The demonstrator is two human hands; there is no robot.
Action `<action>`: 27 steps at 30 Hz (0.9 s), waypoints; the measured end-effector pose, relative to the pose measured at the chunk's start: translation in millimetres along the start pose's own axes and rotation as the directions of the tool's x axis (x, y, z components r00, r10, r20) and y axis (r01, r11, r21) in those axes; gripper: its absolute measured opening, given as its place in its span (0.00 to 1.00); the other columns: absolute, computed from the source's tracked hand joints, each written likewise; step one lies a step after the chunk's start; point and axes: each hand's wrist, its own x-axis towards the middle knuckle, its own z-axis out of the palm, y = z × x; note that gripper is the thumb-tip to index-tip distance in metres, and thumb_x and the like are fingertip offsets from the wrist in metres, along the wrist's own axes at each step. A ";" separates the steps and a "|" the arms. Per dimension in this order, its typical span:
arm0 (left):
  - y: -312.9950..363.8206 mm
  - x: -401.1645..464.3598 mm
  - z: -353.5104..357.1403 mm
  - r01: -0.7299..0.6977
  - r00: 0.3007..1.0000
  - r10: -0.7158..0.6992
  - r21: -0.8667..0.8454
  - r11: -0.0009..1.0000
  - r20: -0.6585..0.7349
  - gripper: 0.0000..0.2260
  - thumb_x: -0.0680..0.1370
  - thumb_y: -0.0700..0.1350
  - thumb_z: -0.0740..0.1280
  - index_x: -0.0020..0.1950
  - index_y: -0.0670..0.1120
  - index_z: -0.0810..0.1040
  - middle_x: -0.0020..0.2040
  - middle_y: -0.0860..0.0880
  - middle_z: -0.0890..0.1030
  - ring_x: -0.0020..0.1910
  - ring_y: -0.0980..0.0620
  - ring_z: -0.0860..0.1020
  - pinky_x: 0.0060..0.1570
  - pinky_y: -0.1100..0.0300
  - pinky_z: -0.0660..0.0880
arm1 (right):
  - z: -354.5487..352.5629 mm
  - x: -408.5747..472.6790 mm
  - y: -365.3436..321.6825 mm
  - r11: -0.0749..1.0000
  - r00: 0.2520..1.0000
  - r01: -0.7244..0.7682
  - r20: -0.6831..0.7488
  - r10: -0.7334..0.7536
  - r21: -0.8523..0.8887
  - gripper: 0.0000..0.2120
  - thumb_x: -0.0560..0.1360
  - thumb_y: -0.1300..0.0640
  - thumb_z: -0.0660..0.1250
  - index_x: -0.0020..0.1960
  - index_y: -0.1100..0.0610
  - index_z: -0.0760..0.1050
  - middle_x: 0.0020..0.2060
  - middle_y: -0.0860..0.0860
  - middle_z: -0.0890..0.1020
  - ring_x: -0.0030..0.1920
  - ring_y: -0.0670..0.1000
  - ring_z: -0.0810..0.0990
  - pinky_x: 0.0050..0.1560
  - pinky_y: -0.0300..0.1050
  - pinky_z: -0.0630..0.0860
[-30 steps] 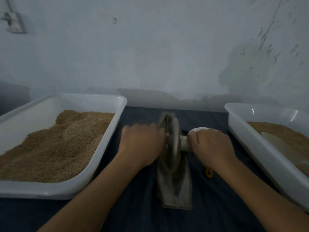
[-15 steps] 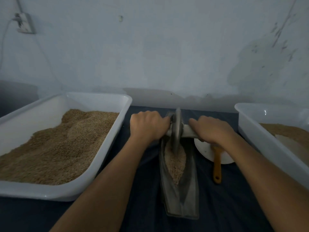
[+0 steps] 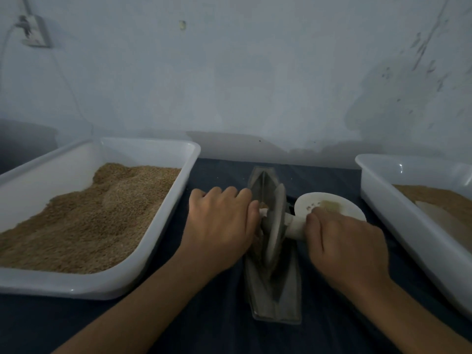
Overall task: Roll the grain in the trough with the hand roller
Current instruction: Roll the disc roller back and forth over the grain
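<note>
A narrow grey boat-shaped trough (image 3: 281, 300) lies lengthwise on the dark blue cloth in the middle. The hand roller's grey disc (image 3: 275, 226) stands on edge in the trough, about midway along it. A pale axle runs through the disc. My left hand (image 3: 222, 226) grips the axle's left end and my right hand (image 3: 344, 246) grips its right end. A little grain shows beside the disc under my left fingers; the rest of the grain in the trough is hidden.
A large white tub (image 3: 163, 226) heaped with brown grain stands at the left. Another white tub (image 3: 398, 213) with grain stands at the right. A small white plate (image 3: 309, 203) with a brush lies behind my right hand. The wall is close behind.
Both hands pulled the roller back from the trough's far end to its middle. The disc now covers the grain that showed half a second ago.
</note>
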 end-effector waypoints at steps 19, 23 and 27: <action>-13.7 -6.7 -7.5 -0.086 0.986 0.088 -0.023 0.996 0.139 0.16 0.87 0.57 0.44 0.47 0.55 0.66 0.39 0.55 0.70 0.34 0.52 0.70 0.39 0.52 0.71 | -1.7 17.1 -8.7 1.000 1.000 0.018 0.016 -0.019 0.015 0.22 0.83 0.46 0.48 0.31 0.47 0.65 0.24 0.44 0.66 0.23 0.43 0.63 0.23 0.42 0.63; -4.5 -3.4 -5.4 -0.060 0.996 0.058 0.024 0.998 0.071 0.18 0.86 0.58 0.41 0.43 0.56 0.64 0.35 0.56 0.68 0.31 0.53 0.68 0.38 0.52 0.68 | -6.3 4.0 -0.7 0.998 0.999 0.041 0.011 -0.041 0.049 0.21 0.82 0.47 0.49 0.32 0.47 0.66 0.23 0.43 0.64 0.22 0.42 0.61 0.24 0.39 0.55; -14.4 28.1 20.2 -0.148 0.982 0.125 0.169 0.974 0.142 0.13 0.85 0.53 0.54 0.43 0.52 0.68 0.34 0.55 0.72 0.30 0.52 0.72 0.31 0.55 0.68 | 22.2 58.6 10.3 0.987 0.961 0.109 0.265 -0.074 -0.120 0.20 0.81 0.46 0.44 0.34 0.48 0.64 0.29 0.46 0.70 0.28 0.44 0.66 0.29 0.44 0.57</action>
